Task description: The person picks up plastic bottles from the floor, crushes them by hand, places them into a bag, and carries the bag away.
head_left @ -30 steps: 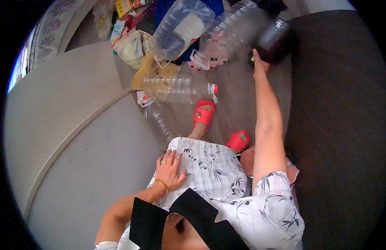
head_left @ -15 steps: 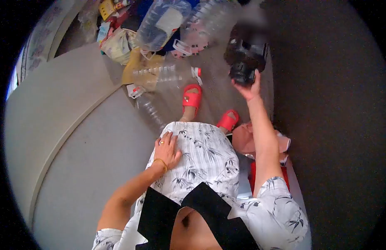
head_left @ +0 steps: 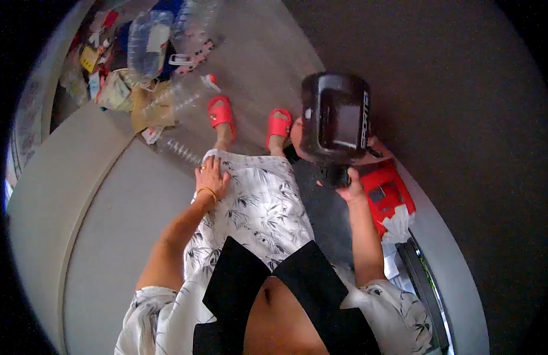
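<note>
My right hand grips a large black sports bottle by its narrow neck end, at the bottom of the bottle as I see it. Light lettering runs down its right side, partly reading "SPORTS". My fingers are partly hidden behind the neck. On the white skirt with a dark leaf print lies my left hand, flat with its fingers stretched, wearing a ring and a gold bracelet. It holds nothing.
Clear plastic bottles and bags lie at the far left. Red slippers are on my feet. A red plastic item and a crumpled white tissue sit to the right. A pale curved panel borders my left.
My right hand has brought the black bottle closer to my body, and its lettered side now shows. The view has turned to the right. My left hand stays on the skirt.
</note>
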A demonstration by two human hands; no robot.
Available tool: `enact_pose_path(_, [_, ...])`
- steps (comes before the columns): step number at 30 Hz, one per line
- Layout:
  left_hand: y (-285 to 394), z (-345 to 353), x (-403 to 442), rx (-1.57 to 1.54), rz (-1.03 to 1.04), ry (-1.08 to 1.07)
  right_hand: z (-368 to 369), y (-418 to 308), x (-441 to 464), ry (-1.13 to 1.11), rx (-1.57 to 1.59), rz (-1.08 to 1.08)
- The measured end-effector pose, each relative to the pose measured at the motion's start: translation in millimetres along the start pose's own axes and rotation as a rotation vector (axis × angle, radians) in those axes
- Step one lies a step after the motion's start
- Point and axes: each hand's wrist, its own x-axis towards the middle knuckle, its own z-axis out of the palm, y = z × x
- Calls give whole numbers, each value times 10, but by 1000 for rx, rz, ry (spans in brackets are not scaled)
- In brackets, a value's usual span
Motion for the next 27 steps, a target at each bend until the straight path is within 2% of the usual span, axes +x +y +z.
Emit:
enact_pose_path(3, [129, 19, -16, 188, 21, 21, -253, -103, -888, 241, -12, -41])
enact_pose_path(4, [193, 50, 54, 379, 55, -38, -503, -72, -1203, 365, 6, -60])
enact_pose_path(5, [344, 27, 165, 341, 122, -98, -873, 61, -1567, 486, 23, -90])
enact_pose_path(6, [574, 32, 293, 297, 183, -163, -1255, 206, -1954, 590, -390, -122])
enact_pose_path(8, [1212, 135, 534, 65, 468, 43, -1275, 324, -2530, 702, -607, -92])
enact_pose_path(11, [2418, -102, 701, -105, 865, 135, -585, 262, -2662, 571, -9, -118])
enact_pose_path(12, [2745, 43, 624, -66, 915, 346, -632, 459, -2788, 485, 184, -184])
enact_pose_path(13, [3020, 79, 716, -40, 938, 544, -697, 507, -2835, 536, 148, -232])
enact_pose_path(15, [3367, 353, 947, 57, 815, 403, -874, 729, -3027, 640, 80, -326])
enact_pose_path(17, [3577, 835, 1376, 28, 655, 248, -1043, 715, -3118, 755, -426, -269])
enact_pose_path(18, [3612, 1200, 1616, -49, 559, 167, -1033, 676, -3088, 755, -498, -262])
enact_pose_path(19, [3500, 1054, 1468, -201, 505, 56, -937, 611, -3017, 755, -569, -256])
enact_pose_path(20, [3383, 877, 1300, -350, 438, -43, -844, 580, -2882, 708, -459, -276])
enact_pose_path(22, [3172, 1327, 1190, 115, 554, 143, -599, 631, -2616, 668, -346, -313])
enact_pose_path(24, [2670, 1483, 654, -40, 911, -12, -1266, 897, -2553, 638, -615, -304])
enact_pose_path(25, [2662, 1005, 249, -34, 730, -351, -1329, 928, -2456, 606, -550, -285])
enact_pose_path(26, [2585, 1221, 132, -145, 750, -319, -1376, 955, -2353, 575, -486, -265])
enact_pose_path(27, [2508, 1433, 13, -255, 774, -288, -1081, 846, -2093, 521, -228, -228])
